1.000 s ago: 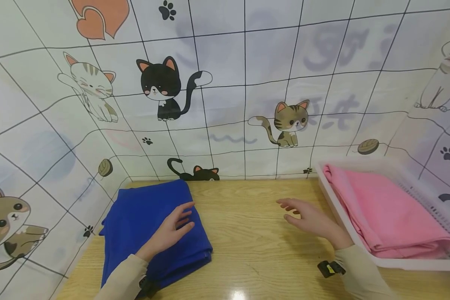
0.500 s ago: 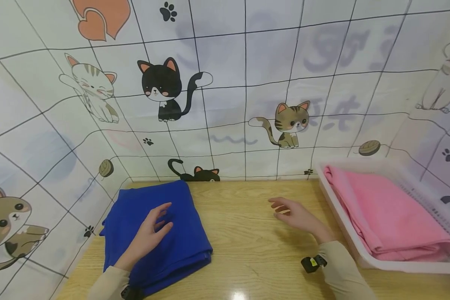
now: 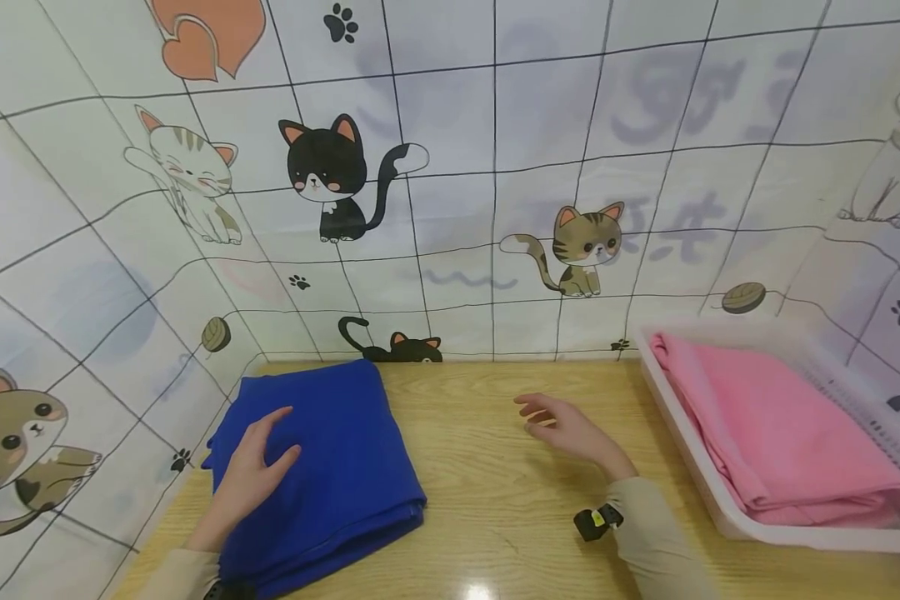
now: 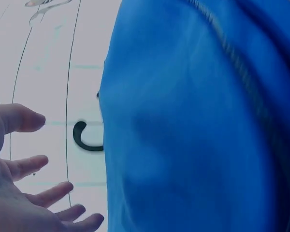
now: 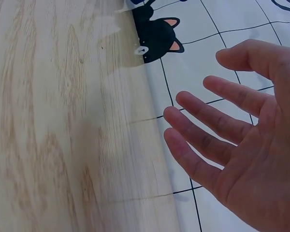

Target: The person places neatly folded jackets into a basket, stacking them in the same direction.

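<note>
Now the blue cloth (image 3: 322,467) lies folded, thick and smooth on the bench (image 3: 495,500). Left hand (image 3: 251,471) rests flat on it, fingers straight. Right hand (image 3: 570,429) hovers with loose fingers, holding nothing.

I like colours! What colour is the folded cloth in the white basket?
The folded cloth in the white basket is pink, clearest in the head view.

Under our left hand (image 3: 249,475) we see matt blue cloth (image 3: 330,467); by our right hand (image 3: 570,429), glossy wood-grain table (image 3: 495,508).
</note>
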### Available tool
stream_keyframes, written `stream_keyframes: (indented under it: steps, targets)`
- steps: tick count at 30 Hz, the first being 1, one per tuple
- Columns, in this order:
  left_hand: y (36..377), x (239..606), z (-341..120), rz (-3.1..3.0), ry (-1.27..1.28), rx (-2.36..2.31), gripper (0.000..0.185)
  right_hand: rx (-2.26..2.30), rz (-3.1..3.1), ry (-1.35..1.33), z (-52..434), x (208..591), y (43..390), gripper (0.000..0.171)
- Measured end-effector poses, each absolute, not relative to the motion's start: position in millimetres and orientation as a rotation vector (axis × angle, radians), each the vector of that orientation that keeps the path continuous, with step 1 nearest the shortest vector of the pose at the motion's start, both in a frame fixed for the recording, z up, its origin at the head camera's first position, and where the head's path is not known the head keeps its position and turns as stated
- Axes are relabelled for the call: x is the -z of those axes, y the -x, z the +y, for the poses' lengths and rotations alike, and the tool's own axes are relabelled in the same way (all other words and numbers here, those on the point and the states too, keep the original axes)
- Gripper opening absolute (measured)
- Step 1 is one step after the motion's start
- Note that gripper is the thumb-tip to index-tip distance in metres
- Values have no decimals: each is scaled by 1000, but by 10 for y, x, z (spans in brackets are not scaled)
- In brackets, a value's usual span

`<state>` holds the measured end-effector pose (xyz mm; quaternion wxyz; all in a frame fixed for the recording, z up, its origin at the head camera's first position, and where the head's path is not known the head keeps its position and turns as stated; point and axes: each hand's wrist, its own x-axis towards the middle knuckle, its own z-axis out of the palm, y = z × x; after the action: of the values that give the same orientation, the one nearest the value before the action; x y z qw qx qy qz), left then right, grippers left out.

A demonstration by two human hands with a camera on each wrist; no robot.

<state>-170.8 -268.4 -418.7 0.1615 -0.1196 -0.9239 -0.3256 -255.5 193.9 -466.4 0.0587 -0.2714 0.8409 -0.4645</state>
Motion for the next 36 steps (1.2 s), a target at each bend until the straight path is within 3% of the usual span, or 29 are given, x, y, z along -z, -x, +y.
stream_keyframes:
  steps: [9, 23, 36]
  targets:
    - [1737, 4242, -3156, -2717, 158, 869, 65, 1427, 2531, 818, 1897, 4674, 2555, 43]
    - [1742, 4420, -3569, -2929, -56, 1283, 93, 1415, 2502, 880, 1778, 4680, 2537, 41]
    - [1731, 4543, -3627, -2923, -141, 1533, 81, 1370, 2501, 862, 1816, 4799, 2500, 42]
